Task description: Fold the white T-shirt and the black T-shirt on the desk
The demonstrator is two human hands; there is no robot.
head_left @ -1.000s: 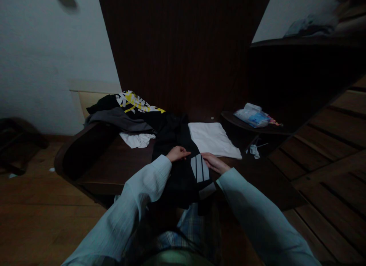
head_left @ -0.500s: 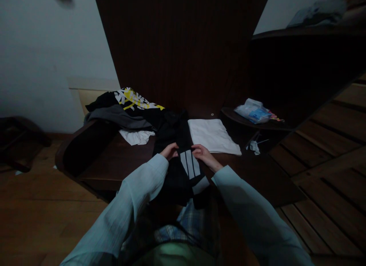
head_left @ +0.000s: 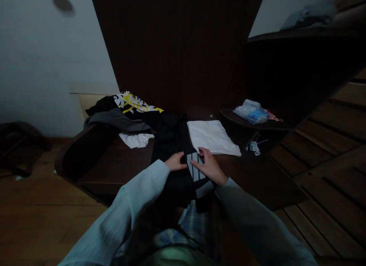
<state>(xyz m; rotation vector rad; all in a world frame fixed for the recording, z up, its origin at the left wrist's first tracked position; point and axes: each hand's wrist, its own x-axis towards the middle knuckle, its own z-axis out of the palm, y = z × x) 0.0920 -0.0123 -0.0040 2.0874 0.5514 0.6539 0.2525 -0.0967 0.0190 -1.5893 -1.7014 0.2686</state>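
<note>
- A dark wooden bench [head_left: 114,165] with a curved left end stands against a tall dark panel [head_left: 183,48], in dim light
- Around it are a pale wall [head_left: 42,48], a wood-plank floor [head_left: 42,208] and, at the right, slatted wood [head_left: 328,159]
- On a small rounded shelf [head_left: 227,116] sits a clear plastic bag [head_left: 251,112], white and blue; its contents are too unclear to name
- A black garment [head_left: 173,187] lies on the bench in front of the person, with pale grey stripes [head_left: 195,175] on its right side, its near end by the lap
- Left of it are a yellow-and-white printed black cloth [head_left: 137,103], a grey cloth [head_left: 111,119] and a crumpled white cloth [head_left: 136,140]; just beside its right edge, a folded white cloth [head_left: 213,137]
- The left hand [head_left: 175,162] bends its fingers at the black fabric, the right hand [head_left: 211,166] has thumb and forefinger parted over the stripes; whether either pinches cloth, I cannot tell
</note>
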